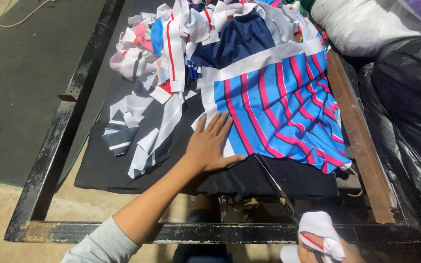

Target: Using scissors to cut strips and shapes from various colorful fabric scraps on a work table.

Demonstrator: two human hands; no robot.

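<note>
Rusty metal-framed table (49, 160); black cloth (103, 170) under striped fabric pieces (278, 97)

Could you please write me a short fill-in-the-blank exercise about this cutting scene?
1. The left hand lies flat on the ____-and-pink striped fabric.
2. The right hand holds ____.
3. The scissor handle is wrapped in ____ cloth.

Missing words: blue; scissors; white

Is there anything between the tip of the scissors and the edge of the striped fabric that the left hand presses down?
Nothing visible does. The scissors, held in the right hand, point their tip at the lower edge of the blue and pink striped fabric. The left hand lies flat on that fabric, to the left of the blades.
</note>
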